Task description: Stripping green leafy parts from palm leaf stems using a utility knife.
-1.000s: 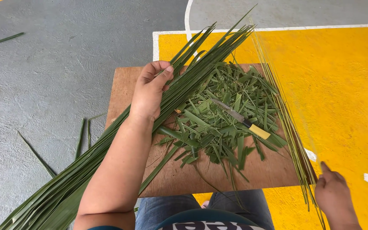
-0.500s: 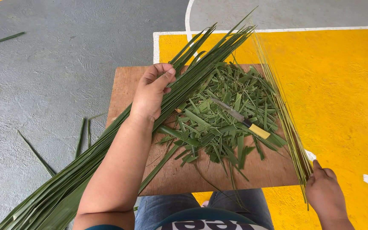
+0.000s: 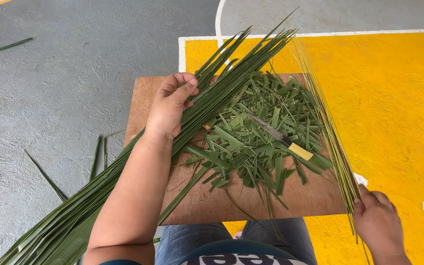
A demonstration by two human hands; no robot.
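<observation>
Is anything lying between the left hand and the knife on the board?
Yes. The left hand rests on the long leaf bundle, and the knife lies on the pile of cut leaf pieces. Part of the bundle and loose cut pieces lie between them; nothing else is visible there.

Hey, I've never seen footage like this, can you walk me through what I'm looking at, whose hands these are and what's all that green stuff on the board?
There is no machine here. One camera sits on a person's head and looks down at their own two bare hands, with their knees at the bottom edge.

A wooden board rests across the lap, above a grey and yellow painted floor. On the board lies a pile of cut green leaf pieces, with a knife with a yellow handle on top.

The left hand presses on a long bundle of green palm leaves that runs across the board's left side. The right hand grips the near end of a bunch of thin yellow-green leaf ribs. Loose leaf strips lie on the floor.
</observation>
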